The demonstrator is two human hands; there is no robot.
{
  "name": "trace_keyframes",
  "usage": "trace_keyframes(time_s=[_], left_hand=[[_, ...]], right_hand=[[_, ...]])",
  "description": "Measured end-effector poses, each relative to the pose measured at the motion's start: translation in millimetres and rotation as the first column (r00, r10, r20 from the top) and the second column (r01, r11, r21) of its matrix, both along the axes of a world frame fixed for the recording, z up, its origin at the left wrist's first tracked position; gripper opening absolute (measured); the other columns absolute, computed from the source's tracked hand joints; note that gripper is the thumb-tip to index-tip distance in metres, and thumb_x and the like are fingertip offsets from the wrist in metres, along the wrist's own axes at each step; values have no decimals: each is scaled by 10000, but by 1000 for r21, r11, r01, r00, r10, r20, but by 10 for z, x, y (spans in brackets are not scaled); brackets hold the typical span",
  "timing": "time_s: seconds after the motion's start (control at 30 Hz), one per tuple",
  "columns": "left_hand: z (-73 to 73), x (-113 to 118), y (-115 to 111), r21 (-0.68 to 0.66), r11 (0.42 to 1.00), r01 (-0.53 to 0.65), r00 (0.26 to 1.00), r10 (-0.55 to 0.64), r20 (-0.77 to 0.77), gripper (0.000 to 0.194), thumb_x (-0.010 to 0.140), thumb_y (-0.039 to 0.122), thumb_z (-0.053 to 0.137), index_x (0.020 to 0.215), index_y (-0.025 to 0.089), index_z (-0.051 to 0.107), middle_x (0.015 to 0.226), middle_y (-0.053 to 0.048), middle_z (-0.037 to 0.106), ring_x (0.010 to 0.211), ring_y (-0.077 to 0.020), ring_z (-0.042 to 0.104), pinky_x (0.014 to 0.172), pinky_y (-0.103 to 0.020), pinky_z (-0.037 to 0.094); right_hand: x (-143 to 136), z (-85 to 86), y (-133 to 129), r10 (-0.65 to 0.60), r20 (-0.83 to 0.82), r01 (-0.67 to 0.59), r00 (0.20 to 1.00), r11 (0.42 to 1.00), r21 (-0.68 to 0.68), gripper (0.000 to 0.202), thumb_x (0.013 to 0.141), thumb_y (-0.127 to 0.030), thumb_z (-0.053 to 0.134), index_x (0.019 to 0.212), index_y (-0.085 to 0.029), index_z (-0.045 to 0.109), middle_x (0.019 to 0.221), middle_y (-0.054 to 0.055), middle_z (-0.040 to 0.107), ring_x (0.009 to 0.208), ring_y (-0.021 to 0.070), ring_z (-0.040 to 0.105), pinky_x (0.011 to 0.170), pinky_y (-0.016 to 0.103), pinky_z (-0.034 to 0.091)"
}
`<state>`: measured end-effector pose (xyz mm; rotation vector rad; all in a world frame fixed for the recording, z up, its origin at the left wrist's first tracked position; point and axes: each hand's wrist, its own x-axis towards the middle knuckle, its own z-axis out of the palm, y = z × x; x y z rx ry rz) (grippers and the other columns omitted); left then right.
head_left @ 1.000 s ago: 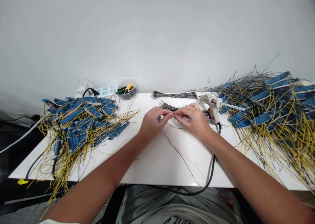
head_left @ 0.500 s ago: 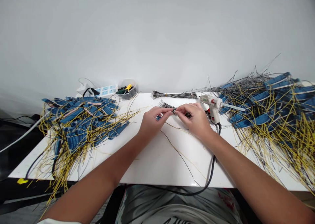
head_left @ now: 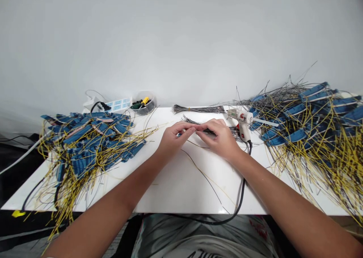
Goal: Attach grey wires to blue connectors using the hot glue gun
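Over the middle of the white table, my left hand (head_left: 175, 136) is closed in a pinch, thumb against fingers. Its fingertips meet those of my right hand (head_left: 219, 137), also closed. What the fingertips hold is too small and hidden to name. A bit of blue shows between my left thumb and finger. Yellow and black wires (head_left: 202, 171) trail on the table below the hands. Just behind the hands lies a bundle of dark wires (head_left: 193, 121), partly covered by my right hand. A glue gun (head_left: 243, 122) with a white stick stands right of my right hand.
Blue pieces with yellow and black wires (head_left: 85, 137) are heaped at left, and a larger heap (head_left: 300, 125) is at right. At the back are a power strip (head_left: 120, 104), a tub of tools (head_left: 150, 106) and a tied wire bundle (head_left: 198, 109). A black cable (head_left: 241, 201) crosses the front edge.
The fingertips of both hands have come closer together and now overlap. The dark item between them is no longer visible. The whole view has shifted slightly, with the table things a little further left.
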<state>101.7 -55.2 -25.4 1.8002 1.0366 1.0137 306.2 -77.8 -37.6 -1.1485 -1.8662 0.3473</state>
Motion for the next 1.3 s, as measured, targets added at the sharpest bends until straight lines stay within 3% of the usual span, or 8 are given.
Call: trace_keyframes(time_s=[0.23,0.47,0.67,0.8,0.93,1.13,1.23,1.3], left_hand=[[-20,8,-1,223,972,-71,989,97,-109,149,955,365,719,1003,256,807,993,-25,778,971,-200,680,903,-349,524],[-26,-9,20,290,956,-47,992,79,-100,134,953,357,733,1000,272,825,984,-21,793,996,-211,682,941,-375,529],[7,-20,24,195,979,-65,994,79,-69,154,960,357,712,1012,270,827,1030,-24,791,1027,-205,688,931,-349,519],[28,-34,39,154,963,-220,971,232,-64,201,981,363,657,1071,252,798,1099,-19,777,1006,-187,666,841,-304,500],[-17,-61,108,81,939,-333,940,338,-56,214,952,390,665,1013,222,784,1003,-24,767,880,-167,642,715,-263,477],[-177,-72,169,-114,955,-276,960,267,-82,241,918,428,686,996,212,759,802,-22,716,722,-152,631,646,-257,478],[-213,-54,146,-124,967,-223,973,214,-85,244,921,430,673,1016,219,752,811,-22,711,720,-155,638,629,-255,477],[-207,-46,129,-70,975,-211,973,202,-110,218,911,399,672,1025,230,752,842,-17,710,732,-152,625,622,-250,463]], right_hand=[[27,-26,34,-11,51,9,999,999,44,37,973,-233,698,937,-242,702,922,14,753,909,209,650,905,412,426],[14,-21,10,-23,34,22,999,999,45,78,977,-315,724,929,-255,713,923,19,756,909,219,645,898,406,440],[28,-2,10,-28,12,28,1000,999,35,53,983,-291,715,941,-266,736,942,4,765,936,216,649,918,402,437],[69,21,36,-117,-32,118,993,993,23,42,964,-275,725,929,-272,748,907,5,759,929,229,650,930,419,435],[93,4,58,-159,-94,161,983,987,11,49,950,-290,739,908,-271,757,878,6,752,900,231,654,927,432,435],[83,-34,64,-153,-176,145,972,988,-58,90,945,-316,737,878,-260,760,866,14,737,876,226,654,920,428,460],[86,-45,84,-157,-222,134,962,984,-114,120,955,-342,717,887,-253,757,885,22,736,869,224,651,878,414,473],[87,-59,100,-164,-157,144,974,980,-135,109,950,-348,724,912,-251,756,873,25,731,878,230,637,850,408,461]])
